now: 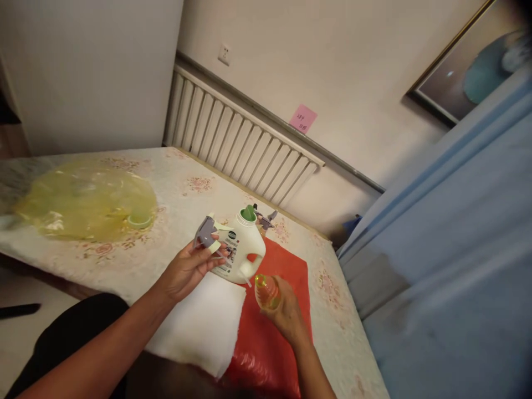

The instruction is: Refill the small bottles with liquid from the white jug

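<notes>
My left hand (193,267) is closed around a grey and pale-green spray trigger head (208,234), whose thin dip tube points down and right. In my right hand (283,310) is a clear yellowish bottle (266,291), gripped round its body with its narrow neck uncapped and tilted toward me. Behind both hands stands a white detergent jug (254,238) with a label and a loop handle. Something green (249,213) sits in the jug's mouth. A second dark grey spray head (266,219) shows just behind the jug, partly hidden.
A red plastic sheet (266,354) and a white cloth (195,321) lie on the flowered tablecloth (332,310). An inflated yellow plastic bag (87,202) with a green ring-shaped lid (140,221) is at left. A radiator (236,130) lines the wall; a blue curtain (453,238) hangs at right.
</notes>
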{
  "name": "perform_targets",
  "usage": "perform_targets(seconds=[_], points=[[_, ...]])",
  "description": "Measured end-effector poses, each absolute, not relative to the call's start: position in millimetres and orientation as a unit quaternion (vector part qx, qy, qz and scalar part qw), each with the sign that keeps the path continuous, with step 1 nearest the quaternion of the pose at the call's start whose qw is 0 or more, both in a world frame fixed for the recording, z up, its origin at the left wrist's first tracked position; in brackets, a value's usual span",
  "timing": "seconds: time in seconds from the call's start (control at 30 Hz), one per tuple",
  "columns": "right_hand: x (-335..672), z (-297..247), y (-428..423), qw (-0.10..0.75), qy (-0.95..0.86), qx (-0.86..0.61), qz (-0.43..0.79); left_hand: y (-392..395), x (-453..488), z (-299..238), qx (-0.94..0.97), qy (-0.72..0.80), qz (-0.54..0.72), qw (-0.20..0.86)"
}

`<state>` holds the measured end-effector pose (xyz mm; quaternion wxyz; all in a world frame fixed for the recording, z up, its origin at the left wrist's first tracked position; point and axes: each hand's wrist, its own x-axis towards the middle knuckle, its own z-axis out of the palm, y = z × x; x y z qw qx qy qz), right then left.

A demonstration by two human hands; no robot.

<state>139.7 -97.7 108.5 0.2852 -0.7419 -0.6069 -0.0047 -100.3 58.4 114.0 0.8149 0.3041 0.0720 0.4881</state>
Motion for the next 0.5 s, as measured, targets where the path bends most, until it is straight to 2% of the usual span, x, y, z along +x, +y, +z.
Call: perform_targets(seconds=[0.2,0.5], points=[[128.8,100.2,-118.3,0.342,-0.600,-0.722,-0.027,35.8,-89.6,136.9,0.326,0.111,0.502,0.794],[144.6,72.7,-139.8,0.367,-0.575,-0.731,-0.021,19.0,-79.8,151.2,0.364,0.109,0.494,0.782]])
